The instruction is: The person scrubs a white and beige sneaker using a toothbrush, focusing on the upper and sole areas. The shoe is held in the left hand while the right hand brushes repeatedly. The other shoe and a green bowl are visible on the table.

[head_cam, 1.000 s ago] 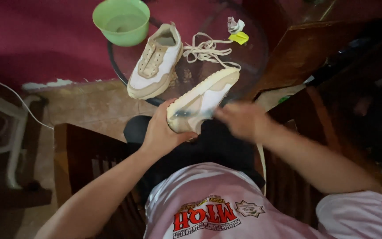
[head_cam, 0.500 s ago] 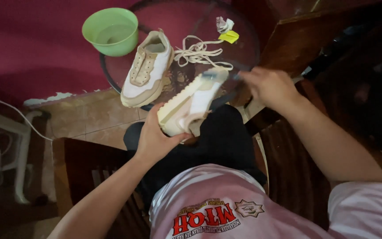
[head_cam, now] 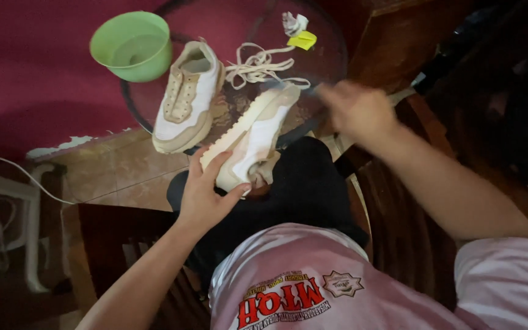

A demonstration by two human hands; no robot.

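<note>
A home: tiled floor (head_cam: 123, 177), wooden chair (head_cam: 111, 244), round glass side table (head_cam: 331, 55).

two sneakers (head_cam: 186, 101), one green bowl (head_cam: 132, 46), one loose lace (head_cam: 258, 66), two hands (head_cam: 206, 195).

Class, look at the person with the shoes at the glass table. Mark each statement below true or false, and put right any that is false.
1. The left hand grips the heel end of a cream and white shoe. True.
2. The right hand rests inside the green bowl. False: it is blurred in the air, right of the held shoe's toe, far from the bowl.
3. A second shoe lies on the round glass table. True.
4. The loose white laces are threaded through the held shoe. False: they lie in a heap on the table, behind the shoes.
5. The green bowl stands right of both shoes. False: it stands left of them.
</note>
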